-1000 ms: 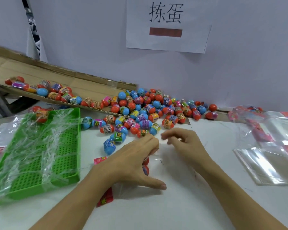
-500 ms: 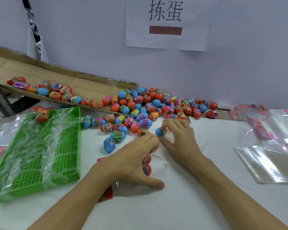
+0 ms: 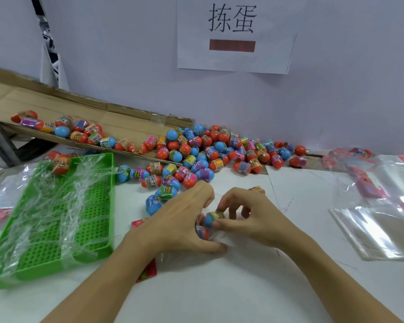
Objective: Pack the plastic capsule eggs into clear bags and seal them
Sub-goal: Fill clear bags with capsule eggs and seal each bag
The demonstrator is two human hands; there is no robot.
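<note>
Fingers [image 3: 216,223] of right hand [image 3: 250,220] pinch blue-capped egg [image 3: 212,217], long axis lying left-right, just right of clear bag [image 3: 205,249] mouth; left hand [image 3: 180,220] grips bag on tabletop [image 3: 243,287]. Egg pile [image 3: 203,155] lies farther back.

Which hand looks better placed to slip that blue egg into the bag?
The right hand: it already pinches the blue capsule egg at the mouth of the clear bag, which the left hand holds on the table.
</note>
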